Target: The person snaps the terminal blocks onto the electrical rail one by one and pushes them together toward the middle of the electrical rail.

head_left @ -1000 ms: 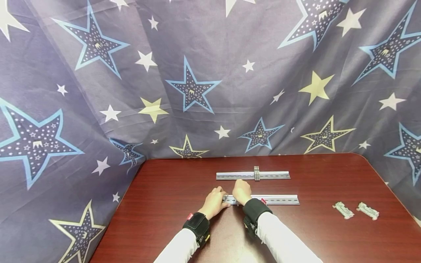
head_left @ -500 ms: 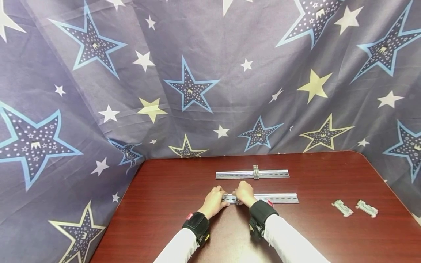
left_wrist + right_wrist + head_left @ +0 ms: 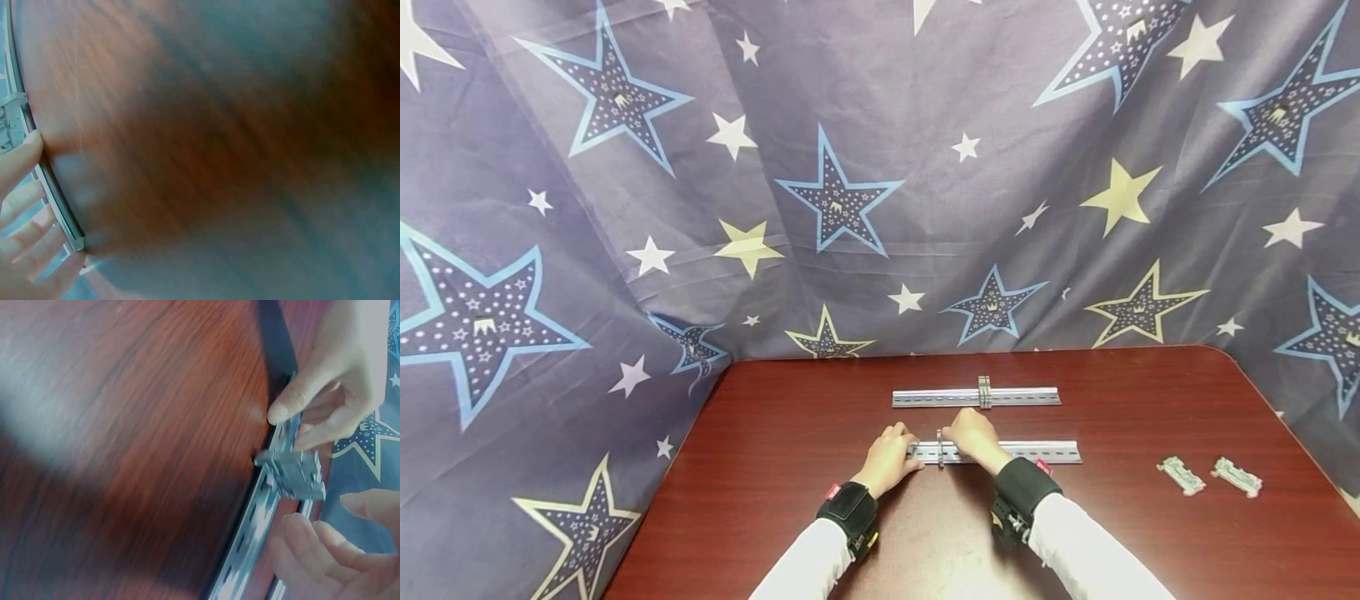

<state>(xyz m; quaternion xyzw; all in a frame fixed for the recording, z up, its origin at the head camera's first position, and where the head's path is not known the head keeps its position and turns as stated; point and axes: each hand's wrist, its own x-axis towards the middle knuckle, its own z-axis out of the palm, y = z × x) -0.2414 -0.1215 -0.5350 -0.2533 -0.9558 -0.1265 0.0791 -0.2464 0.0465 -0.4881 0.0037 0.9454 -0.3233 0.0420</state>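
On slotted metal rail (image 3: 1042, 452), thin block (image 3: 299, 476)

red-brown table (image 3: 775, 450) | near rail (image 3: 1042, 454) | far rail (image 3: 936, 400) | two pale modules (image 3: 1181, 476)

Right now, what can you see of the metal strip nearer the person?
The nearer metal strip is long, straight and silvery, with raised edges and a row of slots along its middle. It lies on the reddish-brown table, roughly parallel to the farther strip. The left hand grips its left end, and a small grey block stands across it. The right hand is beside that block; whether it touches the strip is unclear.
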